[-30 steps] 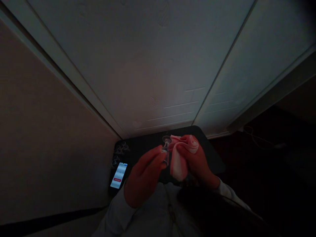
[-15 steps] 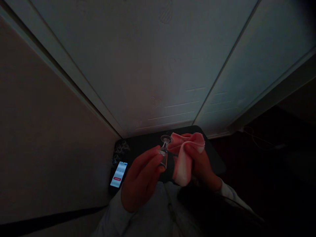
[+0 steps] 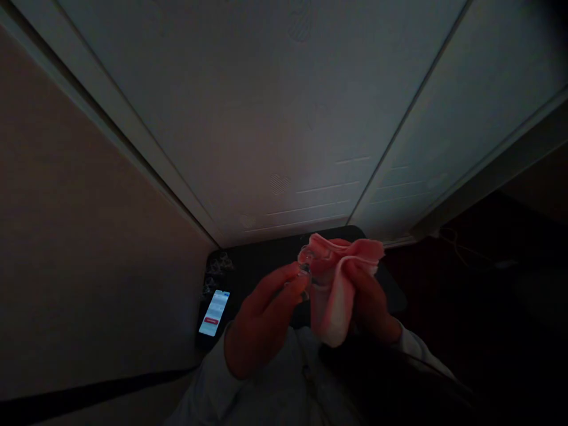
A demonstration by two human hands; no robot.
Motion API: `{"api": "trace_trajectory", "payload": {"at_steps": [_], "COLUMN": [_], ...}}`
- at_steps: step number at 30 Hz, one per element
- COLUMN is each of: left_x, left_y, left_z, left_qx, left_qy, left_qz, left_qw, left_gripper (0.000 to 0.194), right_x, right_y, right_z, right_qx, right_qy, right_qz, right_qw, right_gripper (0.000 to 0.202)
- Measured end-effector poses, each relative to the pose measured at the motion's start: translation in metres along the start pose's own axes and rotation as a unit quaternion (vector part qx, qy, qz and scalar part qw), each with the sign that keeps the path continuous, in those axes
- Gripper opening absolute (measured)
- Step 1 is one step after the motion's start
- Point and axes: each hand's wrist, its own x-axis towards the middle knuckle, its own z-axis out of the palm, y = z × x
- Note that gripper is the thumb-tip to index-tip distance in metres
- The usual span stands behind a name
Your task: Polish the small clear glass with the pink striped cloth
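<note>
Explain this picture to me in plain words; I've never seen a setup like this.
There is no machine here: a person works with two bare hands. The view comes from one camera worn on the person's head, looking forward and down, in dim light.

The left hand holds a small clear stemmed glass with its foot upward. The right hand holds a folded pink-and-white cloth right beside it; whether cloth and glass touch is hard to tell.

Below them is a dark tabletop. At its left side lies a smartphone with its screen lit, and beyond that some clear items, too dim to name surely. Behind stands a pale panel with a raised heart pattern.
</note>
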Motion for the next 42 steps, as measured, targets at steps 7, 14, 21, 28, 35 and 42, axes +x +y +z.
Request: {"api": "trace_trajectory", "payload": {"at_steps": [7,14,21,28,35,42], "left_x": [0.001,0.000,-0.003,-0.009,0.004,0.004], "left_y": [0.000,0.000,-0.003,-0.003,0.001,0.000], "left_z": [0.000,0.002,0.001,0.008,0.011,0.012], "left_qx": [-0.007,0.026,0.023,-0.217,-0.324,-0.302], "left_qy": [-0.018,0.016,0.030,0.059,0.145,0.136], "left_qz": [-0.006,-0.030,-0.076,-0.219,-0.350,-0.388], "left_qw": [1.000,0.999,0.996,0.949,0.867,0.860], "left_gripper": [0.033,0.030,0.030,0.029,0.022,0.022], "right_x": [0.000,-0.002,-0.003,-0.004,-0.006,-0.006], "right_y": [0.001,0.000,0.002,0.003,0.005,0.000], "right_z": [-0.003,-0.002,-0.005,-0.006,-0.008,-0.009], "right_qx": [0.002,-0.048,-0.034,-0.050,-0.064,-0.130], "right_qy": [-0.015,-0.054,-0.079,-0.078,-0.112,-0.110], "right_qz": [0.000,-0.012,0.000,-0.042,-0.032,-0.082], "right_qw": [1.000,0.997,0.996,0.995,0.991,0.982], "right_gripper": [0.031,0.035,0.040,0.035,0.036,0.034]}}
